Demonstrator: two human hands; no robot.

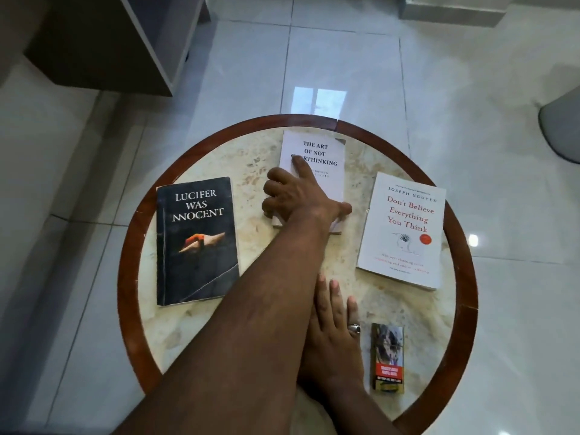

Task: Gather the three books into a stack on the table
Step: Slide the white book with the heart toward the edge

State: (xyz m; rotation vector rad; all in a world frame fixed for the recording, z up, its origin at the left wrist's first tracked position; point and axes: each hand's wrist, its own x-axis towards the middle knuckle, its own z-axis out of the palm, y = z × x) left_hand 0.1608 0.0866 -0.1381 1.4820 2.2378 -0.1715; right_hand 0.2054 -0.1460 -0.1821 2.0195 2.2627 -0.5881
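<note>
The left hand [301, 196] lies spread on the white paperback [314, 171] near the far edge of the round marble worktop [251, 158], pressing, not gripping; dragging it could skid it askew. The black book [196, 243] and the red-lettered white book [403, 230] lie apart. The right hand [335, 328] rests flat, empty.

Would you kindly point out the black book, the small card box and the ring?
black book [197, 243]: head view, cover centre.
small card box [388, 357]: head view, top face.
ring [355, 328]: head view, on a finger.
</note>
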